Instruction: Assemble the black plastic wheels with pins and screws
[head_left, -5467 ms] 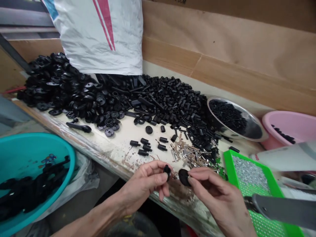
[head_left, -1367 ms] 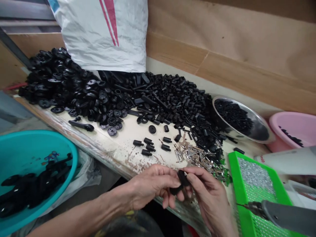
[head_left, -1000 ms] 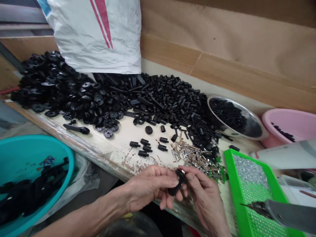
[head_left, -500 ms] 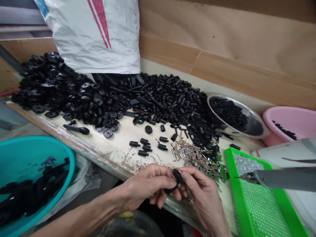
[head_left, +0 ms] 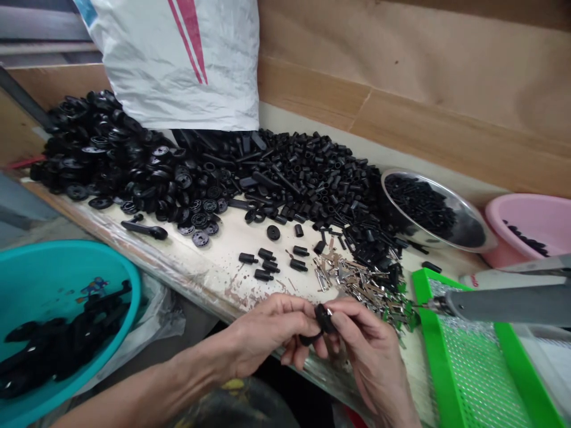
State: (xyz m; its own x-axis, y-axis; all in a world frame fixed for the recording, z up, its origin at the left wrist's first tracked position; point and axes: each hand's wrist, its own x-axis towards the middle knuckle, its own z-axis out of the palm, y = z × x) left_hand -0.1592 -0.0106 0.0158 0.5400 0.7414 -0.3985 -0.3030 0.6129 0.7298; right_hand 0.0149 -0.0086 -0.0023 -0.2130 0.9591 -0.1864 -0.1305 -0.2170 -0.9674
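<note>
My left hand is closed around a black plastic part held just over the table's front edge. My right hand pinches the same part from the other side, thumb and fingertips against it. A small shiny bit shows between the part and my right thumb; its shape is too small to make out. The lower side of the part is hidden by fingers. Beyond my hands lie several black cylinders with narrow stubs. Flat metal strips are heaped just past my right hand.
Black round caps and short black tubes pile up at the back. A steel bowl, pink basin and green tray stand right. A grey electric screwdriver juts over the tray. A teal basin is left.
The view has shifted slightly, so the scene sits further right. The electric screwdriver has swung left and a little up over the tray. Both hands keep hold of the black part, which has turned slightly.
</note>
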